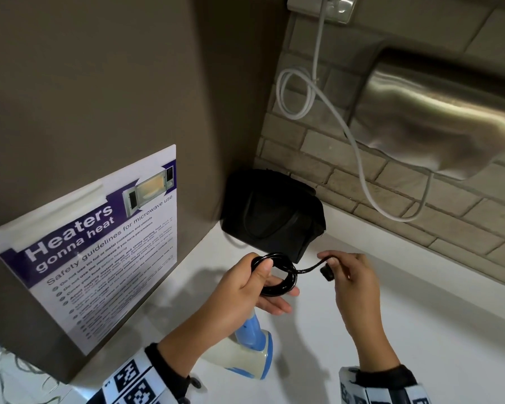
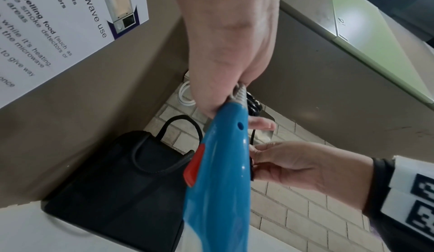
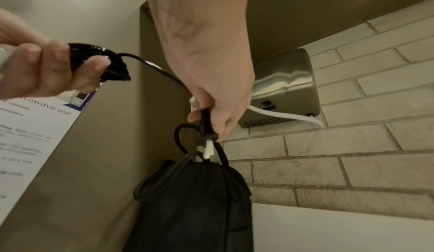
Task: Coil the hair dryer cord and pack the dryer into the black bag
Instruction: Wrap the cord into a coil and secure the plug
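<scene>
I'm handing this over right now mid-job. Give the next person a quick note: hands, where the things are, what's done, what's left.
Left hand: holds the coiled cord and the top of the hair dryer handle; the dryer hangs below.
Right hand: pinches the plug end, a short stretch of cord running to the coil.
Black bag: on the white counter, in the corner against the brick wall.
Done: most of the cord is coiled.
Left: wrap the last stretch with the plug, then pack the dryer into the bag.

Hair dryer (image 1: 247, 349) partly hidden under left hand (image 1: 242, 290) and wrist in head view; nozzle end cut off by bottom edge in left wrist view. Plug (image 3: 207, 145) mostly covered by right hand (image 3: 211, 81). Poster (image 1: 99, 246) small print unreadable. Left hand blurred in right wrist view.
</scene>
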The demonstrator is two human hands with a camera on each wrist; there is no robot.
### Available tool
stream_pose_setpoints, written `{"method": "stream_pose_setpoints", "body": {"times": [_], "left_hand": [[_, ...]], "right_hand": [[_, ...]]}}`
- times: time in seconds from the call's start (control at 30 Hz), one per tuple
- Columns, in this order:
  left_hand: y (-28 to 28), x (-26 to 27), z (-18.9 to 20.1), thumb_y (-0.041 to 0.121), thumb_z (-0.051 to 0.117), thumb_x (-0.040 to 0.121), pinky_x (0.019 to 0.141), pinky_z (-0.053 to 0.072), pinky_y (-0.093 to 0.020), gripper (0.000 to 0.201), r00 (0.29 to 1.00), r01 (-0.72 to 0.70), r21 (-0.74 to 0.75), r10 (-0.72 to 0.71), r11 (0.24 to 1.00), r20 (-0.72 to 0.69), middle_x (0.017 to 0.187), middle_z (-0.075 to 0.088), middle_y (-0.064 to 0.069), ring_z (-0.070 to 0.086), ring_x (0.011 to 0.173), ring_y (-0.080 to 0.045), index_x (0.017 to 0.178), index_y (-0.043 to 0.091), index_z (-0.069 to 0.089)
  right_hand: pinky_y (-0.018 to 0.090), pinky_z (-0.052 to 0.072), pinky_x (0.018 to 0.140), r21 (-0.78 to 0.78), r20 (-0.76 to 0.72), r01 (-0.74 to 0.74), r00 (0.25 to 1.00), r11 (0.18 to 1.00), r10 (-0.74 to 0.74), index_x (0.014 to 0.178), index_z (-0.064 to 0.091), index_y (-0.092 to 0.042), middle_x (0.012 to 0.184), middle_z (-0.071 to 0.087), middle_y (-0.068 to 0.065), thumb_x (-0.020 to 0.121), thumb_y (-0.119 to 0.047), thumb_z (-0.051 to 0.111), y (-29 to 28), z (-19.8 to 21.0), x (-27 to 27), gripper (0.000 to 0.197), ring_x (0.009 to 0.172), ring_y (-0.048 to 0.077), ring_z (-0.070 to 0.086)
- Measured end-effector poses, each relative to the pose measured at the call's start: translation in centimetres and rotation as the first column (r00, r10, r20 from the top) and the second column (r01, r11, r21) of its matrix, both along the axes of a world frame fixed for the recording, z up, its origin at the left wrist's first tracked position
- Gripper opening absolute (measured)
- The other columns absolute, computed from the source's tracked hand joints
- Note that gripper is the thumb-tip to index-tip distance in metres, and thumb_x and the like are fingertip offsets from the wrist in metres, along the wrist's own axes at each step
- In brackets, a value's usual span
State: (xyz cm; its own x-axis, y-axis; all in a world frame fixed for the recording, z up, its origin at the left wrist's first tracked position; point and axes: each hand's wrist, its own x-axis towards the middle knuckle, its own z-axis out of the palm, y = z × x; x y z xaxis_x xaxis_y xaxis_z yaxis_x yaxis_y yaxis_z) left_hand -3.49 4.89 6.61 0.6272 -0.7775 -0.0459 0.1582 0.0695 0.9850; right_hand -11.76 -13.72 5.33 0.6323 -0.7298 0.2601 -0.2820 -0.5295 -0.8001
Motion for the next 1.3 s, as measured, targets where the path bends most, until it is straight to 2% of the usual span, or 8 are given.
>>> {"method": "stream_pose_setpoints", "body": {"times": [0.07,0.2,0.37,0.57,0.7,0.93,1.03,1.3], "left_hand": [[0.0,0.1,0.0,0.031,0.033,0.102,0.07,0.059,-0.032,0.031,1.0,0.004,-0.006,-0.004,1.0,-0.003,0.092,0.077,-0.009,0.072,0.072,-0.026,0.106,0.006,0.051],[-0.2,0.1,-0.2,0.033,0.03,0.102,0.069,0.058,-0.037,0.03,1.0,-0.004,-0.008,0.004,1.0,0.005,0.09,0.076,-0.011,0.072,0.07,-0.029,0.107,0.011,0.051],[-0.4,0.1,-0.4,0.035,0.029,0.102,0.065,0.057,-0.033,0.027,0.999,-0.021,0.009,0.021,1.0,0.03,0.089,0.077,-0.01,0.071,0.066,-0.03,0.107,0.02,0.051],[-0.5,0.0,-0.8,0.037,0.031,0.101,0.063,0.059,-0.036,0.023,0.995,-0.083,0.004,0.082,0.997,0.06,0.08,0.076,-0.009,0.072,0.065,-0.036,0.099,0.026,0.051],[-0.6,0.0,-1.0,0.038,0.03,0.101,0.064,0.058,-0.04,0.027,0.993,-0.104,0.0,0.104,0.995,0.065,0.081,0.075,-0.013,0.072,0.064,-0.036,0.103,0.018,0.049],[-0.8,-0.1,-0.8,0.04,0.028,0.1,0.06,0.056,-0.034,0.034,0.997,-0.067,0.031,0.066,0.997,0.039,0.082,0.075,-0.015,0.07,0.061,-0.034,0.102,0.013,0.048],[-0.6,-0.1,-0.5,0.039,0.025,0.101,0.059,0.054,-0.031,0.037,1.0,-0.016,0.049,0.015,0.999,0.023,0.082,0.076,-0.012,0.069,0.057,-0.027,0.105,0.012,0.05],[-0.6,-0.4,-0.5,0.04,0.023,0.102,0.059,0.054,-0.03,0.034,0.998,-0.024,0.066,0.021,0.998,0.056,0.086,0.077,-0.008,0.07,0.057,-0.027,0.102,0.018,0.05]], "right_hand": [[0.022,0.049,0.082,0.329,0.137,-0.07,0.99,0.942,0.026,0.091,0.071,-0.018,0.099,0.063,0.01,0.097,-0.007,0.047,0.5,0.2,0.6,0.027,0.083,0.02,0.064],[0.025,0.059,0.075,0.81,0.371,-0.285,0.926,0.512,-0.072,0.1,0.064,-0.003,0.098,0.072,0.018,0.1,-0.005,0.036,2.4,1.2,1.6,0.029,0.096,0.022,0.07],[0.025,0.06,0.06,0.926,0.365,-0.33,0.908,0.184,-0.205,0.098,0.061,0.002,0.076,0.075,0.015,0.099,-0.001,0.04,4.2,2.4,2.3,0.021,0.074,0.02,0.075],[0.031,0.059,0.063,0.943,0.333,-0.323,0.929,0.085,-0.161,0.086,0.065,0.004,0.067,0.073,0.012,0.097,-0.001,0.043,5.2,2.2,2.2,0.025,0.058,0.017,0.072],[0.032,0.06,0.067,0.924,0.361,-0.355,0.932,0.142,-0.021,0.08,0.074,0.001,0.08,0.073,0.017,0.098,-0.002,0.04,4.6,1.5,1.8,0.039,0.068,0.023,0.072],[0.034,0.057,0.079,0.857,0.3,-0.339,0.941,0.388,0.159,0.104,0.065,0.004,0.082,0.071,0.015,0.096,0.006,0.039,4.1,0.6,1.6,0.027,0.077,0.025,0.068],[0.035,0.053,0.077,0.806,0.233,-0.287,0.958,0.518,0.167,0.101,0.063,0.01,0.072,0.068,0.012,0.093,0.012,0.039,4.1,0.5,1.6,0.026,0.073,0.026,0.061],[0.042,0.057,0.08,0.655,0.151,-0.232,0.973,0.719,0.177,0.093,0.068,0.005,0.092,0.07,0.026,0.088,0.016,0.044,4.7,0.6,1.8,0.027,0.085,0.034,0.066]]}}
